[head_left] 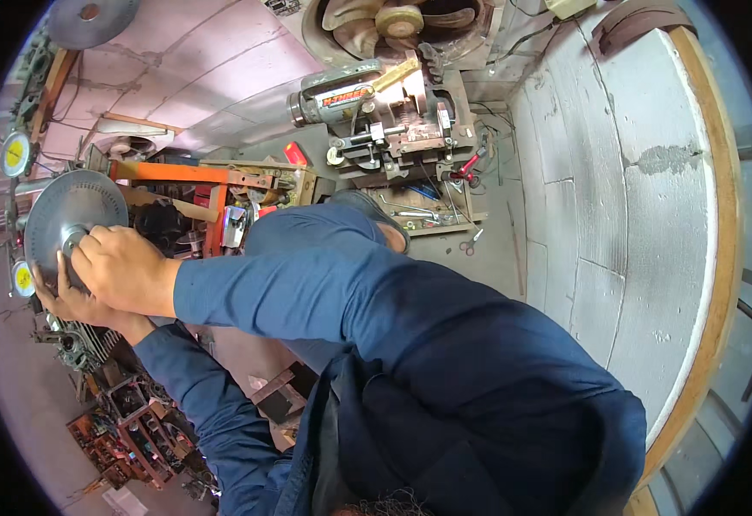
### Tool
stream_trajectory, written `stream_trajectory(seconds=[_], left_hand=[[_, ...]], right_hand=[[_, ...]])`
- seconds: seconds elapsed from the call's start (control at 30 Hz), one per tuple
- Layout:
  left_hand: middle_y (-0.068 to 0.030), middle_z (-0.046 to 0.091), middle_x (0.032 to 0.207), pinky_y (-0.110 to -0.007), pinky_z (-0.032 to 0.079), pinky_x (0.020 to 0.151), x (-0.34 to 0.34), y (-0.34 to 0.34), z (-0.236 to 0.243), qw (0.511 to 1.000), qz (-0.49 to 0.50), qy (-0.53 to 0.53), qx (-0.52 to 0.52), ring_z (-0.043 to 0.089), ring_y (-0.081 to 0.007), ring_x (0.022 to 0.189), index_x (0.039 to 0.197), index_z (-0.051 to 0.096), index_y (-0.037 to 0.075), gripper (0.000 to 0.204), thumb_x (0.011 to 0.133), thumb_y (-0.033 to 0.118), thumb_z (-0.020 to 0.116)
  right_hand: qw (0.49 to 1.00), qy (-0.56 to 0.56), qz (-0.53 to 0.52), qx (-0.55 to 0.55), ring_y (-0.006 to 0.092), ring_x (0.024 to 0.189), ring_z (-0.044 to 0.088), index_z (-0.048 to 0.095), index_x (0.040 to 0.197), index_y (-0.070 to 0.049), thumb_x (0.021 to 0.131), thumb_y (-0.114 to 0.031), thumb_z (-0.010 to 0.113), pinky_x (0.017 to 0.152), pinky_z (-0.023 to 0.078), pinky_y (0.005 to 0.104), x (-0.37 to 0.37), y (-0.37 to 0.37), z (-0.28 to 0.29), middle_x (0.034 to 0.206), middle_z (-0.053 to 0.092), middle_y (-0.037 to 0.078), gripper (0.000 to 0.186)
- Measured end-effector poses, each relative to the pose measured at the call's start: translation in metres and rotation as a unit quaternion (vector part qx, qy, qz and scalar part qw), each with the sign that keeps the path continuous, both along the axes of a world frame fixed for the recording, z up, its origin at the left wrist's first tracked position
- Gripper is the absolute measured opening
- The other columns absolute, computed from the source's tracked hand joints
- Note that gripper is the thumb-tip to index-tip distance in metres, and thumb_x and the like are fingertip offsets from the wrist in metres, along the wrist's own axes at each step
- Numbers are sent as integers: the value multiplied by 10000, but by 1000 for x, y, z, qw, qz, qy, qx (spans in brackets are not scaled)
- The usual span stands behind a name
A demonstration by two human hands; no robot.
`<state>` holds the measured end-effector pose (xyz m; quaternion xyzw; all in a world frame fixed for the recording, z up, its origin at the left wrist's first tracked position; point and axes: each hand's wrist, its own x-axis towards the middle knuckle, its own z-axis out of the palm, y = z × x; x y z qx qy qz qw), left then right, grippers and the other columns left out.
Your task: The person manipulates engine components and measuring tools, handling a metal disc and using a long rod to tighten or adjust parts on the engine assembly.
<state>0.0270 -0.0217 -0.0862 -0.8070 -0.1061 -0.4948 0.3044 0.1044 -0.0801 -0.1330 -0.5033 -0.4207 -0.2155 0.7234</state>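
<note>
A grey metal disc (92, 198) with rows of marks round its rim stands upright at the far left. My right hand (126, 268) is closed, with its fingertips at the round metal hub (72, 236) in the disc's centre. Just below and partly behind it, my left hand (79, 305) lies against the lower part of the disc. Its visible fingers are stretched and apart; its thumb is hidden. Two yellow-faced dial gauges, an upper one (16, 155) and a lower one (23, 279), sit left of the disc.
An orange metal frame (169, 172) stands beside the disc. Farther back, a grinding machine (402, 125) sits on a bench with loose tools, under a large fan (397, 21). Red-handled scissors (471, 242) lie near the bench. Parts racks (144, 439) fill the lower left; a block wall (625, 198) rises right.
</note>
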Motion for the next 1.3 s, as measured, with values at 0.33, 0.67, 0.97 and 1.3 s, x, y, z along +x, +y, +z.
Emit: stream_trajectory(seconds=[0.33,0.67,0.97,1.3], left_hand=[[-172,557,1401,-489,388,1134,-27,12,5,996,13,-34,-77,512,-331,1316,1157,726,71,326,873,230,753],[-162,579,1438,-524,321,1158,8,-14,-9,994,19,-83,-66,445,-386,1411,1109,727,140,339,776,139,789],[-158,561,1460,-488,299,1173,3,-14,-9,992,80,-75,-56,419,-362,1444,1104,728,142,325,786,147,794],[-165,560,1458,-479,298,1168,7,-10,-13,992,47,-93,-67,428,-369,1437,1100,733,143,327,778,124,789]], right_hand=[[999,4,7,45,253,706,604,630,780,-58,790,-224,599,626,490,367,2,-10,13,744,602,86,168],[996,-26,88,-5,297,767,626,654,899,-16,806,-76,726,686,537,400,29,-26,9,804,600,111,132],[995,-76,57,-41,285,746,606,586,814,-51,869,-119,730,647,520,387,27,-22,10,785,571,102,169],[995,-71,65,-26,303,714,596,621,782,-36,843,-95,744,633,508,404,31,-19,10,745,561,113,149]])
